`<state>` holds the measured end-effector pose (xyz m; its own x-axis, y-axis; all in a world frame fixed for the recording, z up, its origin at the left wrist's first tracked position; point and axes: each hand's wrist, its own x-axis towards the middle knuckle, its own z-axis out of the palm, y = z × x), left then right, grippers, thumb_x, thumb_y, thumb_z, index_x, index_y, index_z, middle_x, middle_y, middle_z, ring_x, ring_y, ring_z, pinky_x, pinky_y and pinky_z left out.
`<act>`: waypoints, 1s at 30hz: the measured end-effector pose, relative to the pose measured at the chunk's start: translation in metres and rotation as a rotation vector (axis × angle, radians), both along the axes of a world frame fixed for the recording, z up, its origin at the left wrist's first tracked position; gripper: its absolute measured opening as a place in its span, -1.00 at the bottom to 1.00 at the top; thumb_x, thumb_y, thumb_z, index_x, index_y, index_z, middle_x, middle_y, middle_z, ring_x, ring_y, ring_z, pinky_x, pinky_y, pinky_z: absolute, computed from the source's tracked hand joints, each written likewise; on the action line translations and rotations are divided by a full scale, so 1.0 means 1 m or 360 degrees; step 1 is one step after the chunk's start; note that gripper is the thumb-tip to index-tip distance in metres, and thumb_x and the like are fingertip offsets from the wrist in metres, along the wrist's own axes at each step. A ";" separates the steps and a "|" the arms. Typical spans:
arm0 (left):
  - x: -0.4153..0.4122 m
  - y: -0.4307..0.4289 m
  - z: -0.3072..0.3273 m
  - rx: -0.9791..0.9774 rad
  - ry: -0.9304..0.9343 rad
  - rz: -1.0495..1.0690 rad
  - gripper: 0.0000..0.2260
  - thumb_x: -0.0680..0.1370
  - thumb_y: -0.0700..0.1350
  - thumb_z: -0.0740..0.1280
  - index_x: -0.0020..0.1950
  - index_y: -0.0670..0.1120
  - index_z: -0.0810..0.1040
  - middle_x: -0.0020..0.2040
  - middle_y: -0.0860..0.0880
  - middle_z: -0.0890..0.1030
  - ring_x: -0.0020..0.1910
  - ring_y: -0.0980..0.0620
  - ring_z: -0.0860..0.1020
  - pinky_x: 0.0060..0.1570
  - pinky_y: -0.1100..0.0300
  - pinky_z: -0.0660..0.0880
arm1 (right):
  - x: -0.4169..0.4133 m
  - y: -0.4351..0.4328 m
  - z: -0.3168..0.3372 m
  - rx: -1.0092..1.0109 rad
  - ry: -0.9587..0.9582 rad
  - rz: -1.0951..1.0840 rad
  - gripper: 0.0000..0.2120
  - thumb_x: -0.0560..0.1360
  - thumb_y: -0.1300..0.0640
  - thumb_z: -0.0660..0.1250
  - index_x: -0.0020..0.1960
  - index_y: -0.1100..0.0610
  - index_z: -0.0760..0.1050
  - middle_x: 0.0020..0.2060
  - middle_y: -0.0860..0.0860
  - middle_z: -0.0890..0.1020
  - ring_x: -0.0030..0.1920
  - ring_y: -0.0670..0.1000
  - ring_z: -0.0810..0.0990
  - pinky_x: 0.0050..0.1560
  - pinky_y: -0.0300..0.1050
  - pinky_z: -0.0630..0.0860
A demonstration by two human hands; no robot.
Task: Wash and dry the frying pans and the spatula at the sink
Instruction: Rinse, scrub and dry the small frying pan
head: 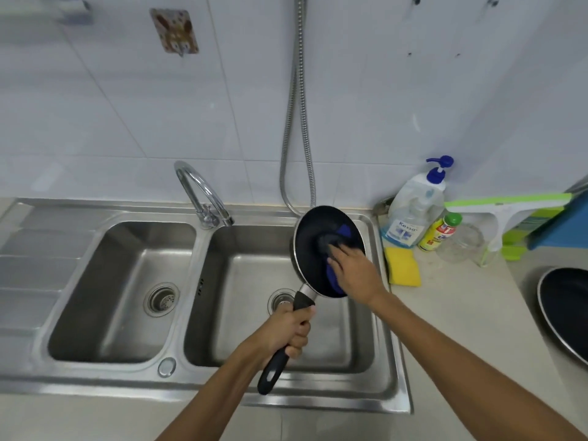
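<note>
A small black frying pan (313, 237) is tilted up over the right basin of the steel double sink (203, 370), its inside facing me. My left hand (291, 327) grips its black handle. Inside the pan, my right hand (351, 270) presses a dark blue cloth (332, 275) against the surface. A second, larger black pan (568, 308) lies on the counter at the right edge, partly cut off. No spatula is in view.
A chrome tap (203, 194) stands between the basins, and a metal hose (299, 122) hangs down the tiled wall. On the right counter stand a pump soap bottle (413, 211), a small yellow bottle (440, 232), a yellow sponge (402, 265), a glass jar (461, 245) and a green-white squeegee (506, 211).
</note>
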<state>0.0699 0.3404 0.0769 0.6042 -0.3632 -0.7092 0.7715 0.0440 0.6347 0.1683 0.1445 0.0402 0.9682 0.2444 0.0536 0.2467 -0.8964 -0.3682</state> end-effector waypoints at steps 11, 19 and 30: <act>-0.029 -0.018 -0.018 -0.0174 0.0346 0.0042 -0.71 0.65 -0.20 0.20 -0.25 0.00 0.30 -0.38 0.04 0.18 -0.55 0.15 0.11 -0.58 0.29 0.02 | -0.017 0.068 0.048 0.1928 0.1050 -0.0988 -0.75 0.64 0.00 0.28 0.05 0.15 0.63 -0.06 0.15 0.72 -0.06 0.11 0.65 -0.02 -0.01 0.59; -0.023 0.011 -0.025 -0.0256 0.0192 0.0237 -0.68 0.67 -0.03 0.31 -0.25 -0.02 0.35 -0.36 0.04 0.15 -0.56 0.18 0.14 -0.60 0.31 0.04 | -0.043 -0.034 0.110 0.2509 0.0726 -0.1041 -0.76 0.67 0.10 0.23 0.22 0.16 0.60 0.05 0.11 0.73 -0.05 0.02 0.71 -0.03 -0.12 0.67; -0.023 0.009 -0.027 -0.0293 0.0134 0.0348 -0.68 0.66 -0.13 0.30 -0.27 -0.02 0.31 -0.39 0.04 0.18 -0.57 0.17 0.16 -0.63 0.31 0.16 | -0.196 -0.091 0.046 0.0340 0.0162 -0.0693 -0.90 0.65 0.08 0.25 0.03 0.01 0.53 -0.27 0.00 0.64 -0.28 0.05 0.60 -0.27 0.00 0.48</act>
<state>0.0470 0.3499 0.0496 0.6241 -0.3581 -0.6945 0.7807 0.3236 0.5346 -0.0277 0.0531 0.0864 0.9809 -0.1899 -0.0417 -0.1806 -0.8100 -0.5579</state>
